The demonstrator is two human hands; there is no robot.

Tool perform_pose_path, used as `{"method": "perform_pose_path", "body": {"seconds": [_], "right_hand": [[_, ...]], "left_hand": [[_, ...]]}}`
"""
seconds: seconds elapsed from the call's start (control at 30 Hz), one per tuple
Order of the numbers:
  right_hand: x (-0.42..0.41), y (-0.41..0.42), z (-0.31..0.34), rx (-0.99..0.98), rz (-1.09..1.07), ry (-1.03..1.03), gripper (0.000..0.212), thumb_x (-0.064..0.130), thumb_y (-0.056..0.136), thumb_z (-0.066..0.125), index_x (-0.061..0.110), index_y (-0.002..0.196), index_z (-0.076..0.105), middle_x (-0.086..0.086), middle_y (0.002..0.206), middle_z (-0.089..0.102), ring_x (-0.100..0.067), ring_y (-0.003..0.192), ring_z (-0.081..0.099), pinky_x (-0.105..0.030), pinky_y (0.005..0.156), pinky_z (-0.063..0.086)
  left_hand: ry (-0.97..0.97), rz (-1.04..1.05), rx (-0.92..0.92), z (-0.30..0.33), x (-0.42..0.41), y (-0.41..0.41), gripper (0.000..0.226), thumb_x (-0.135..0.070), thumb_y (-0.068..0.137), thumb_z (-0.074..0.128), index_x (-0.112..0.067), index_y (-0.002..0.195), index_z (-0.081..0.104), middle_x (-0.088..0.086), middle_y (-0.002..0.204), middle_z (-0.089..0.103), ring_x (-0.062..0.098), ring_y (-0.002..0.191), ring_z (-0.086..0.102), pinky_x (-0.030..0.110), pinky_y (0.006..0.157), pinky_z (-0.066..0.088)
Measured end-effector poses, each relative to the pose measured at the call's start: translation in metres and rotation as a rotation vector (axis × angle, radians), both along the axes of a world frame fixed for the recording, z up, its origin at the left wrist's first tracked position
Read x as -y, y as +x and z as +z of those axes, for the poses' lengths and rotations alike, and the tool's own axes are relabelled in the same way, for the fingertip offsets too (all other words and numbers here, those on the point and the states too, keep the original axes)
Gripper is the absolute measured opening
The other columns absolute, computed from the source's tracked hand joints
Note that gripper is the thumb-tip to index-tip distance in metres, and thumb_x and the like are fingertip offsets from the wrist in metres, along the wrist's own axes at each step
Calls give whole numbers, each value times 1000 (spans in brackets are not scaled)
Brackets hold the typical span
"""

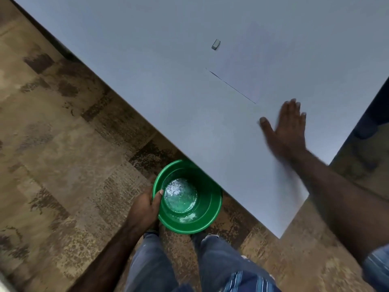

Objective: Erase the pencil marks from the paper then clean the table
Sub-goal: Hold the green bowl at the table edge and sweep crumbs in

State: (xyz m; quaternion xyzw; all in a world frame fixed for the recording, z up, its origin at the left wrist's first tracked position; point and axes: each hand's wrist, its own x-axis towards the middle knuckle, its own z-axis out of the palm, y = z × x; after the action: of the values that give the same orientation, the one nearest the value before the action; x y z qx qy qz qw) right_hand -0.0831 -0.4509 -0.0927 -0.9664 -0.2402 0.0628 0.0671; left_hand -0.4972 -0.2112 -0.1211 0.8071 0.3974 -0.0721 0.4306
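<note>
A white sheet of paper lies flat on the white table, its near edge casting a thin dark line. A small grey eraser sits on the table just left of the paper. My right hand lies flat on the tabletop with straight fingers, below the paper's near corner and blurred. My left hand grips the rim of a green plastic bowl, thumb over the edge, held just under the table's near edge. The bowl's bottom looks wet and shiny.
The table's near edge runs diagonally from upper left to lower right, ending in a corner. Brown patterned floor lies to the left and below. My legs in blue jeans stand beneath the bowl.
</note>
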Motion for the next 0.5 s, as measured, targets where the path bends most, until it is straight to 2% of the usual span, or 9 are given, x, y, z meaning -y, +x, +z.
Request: {"method": "perform_pose_path", "body": {"seconds": [0.13, 0.3, 0.4, 0.5], "right_hand": [[-12, -35, -5, 6, 99, -38, 113, 85, 100, 21, -5, 168, 6, -24, 177, -3, -33, 166, -6, -61, 132, 0], [-35, -164, 10, -77, 341, -67, 109, 82, 101, 18, -1, 168, -4, -22, 176, -15, -33, 165, -13, -64, 131, 3], [-46, -248, 21, -181, 480, -109, 105, 80, 104, 23, 3, 169, -7, -18, 176, -23, -30, 164, -20, -60, 133, -1], [-48, -316, 17, -221, 553, -59, 98, 76, 107, 25, 5, 170, 3, -13, 178, -16, -26, 166, -15, -53, 133, 2]], "left_hand": [[-5, -29, 3, -1, -1, -2, 31, -40, 106, 49, -16, 117, 65, -5, 87, 70, 7, 74, 67, 28, 66, 54], [-27, -50, 6, 6, -3, 1, 22, -37, 106, 50, -21, 110, 64, -7, 83, 69, 5, 71, 66, 22, 60, 47], [-56, -69, 9, 7, -9, 0, 20, -36, 106, 50, -21, 105, 64, -5, 79, 69, 9, 68, 67, 26, 59, 51], [-100, -89, 34, 8, -15, -1, 13, -33, 107, 50, -27, 102, 61, -6, 81, 70, 8, 70, 68, 26, 60, 51]]}}
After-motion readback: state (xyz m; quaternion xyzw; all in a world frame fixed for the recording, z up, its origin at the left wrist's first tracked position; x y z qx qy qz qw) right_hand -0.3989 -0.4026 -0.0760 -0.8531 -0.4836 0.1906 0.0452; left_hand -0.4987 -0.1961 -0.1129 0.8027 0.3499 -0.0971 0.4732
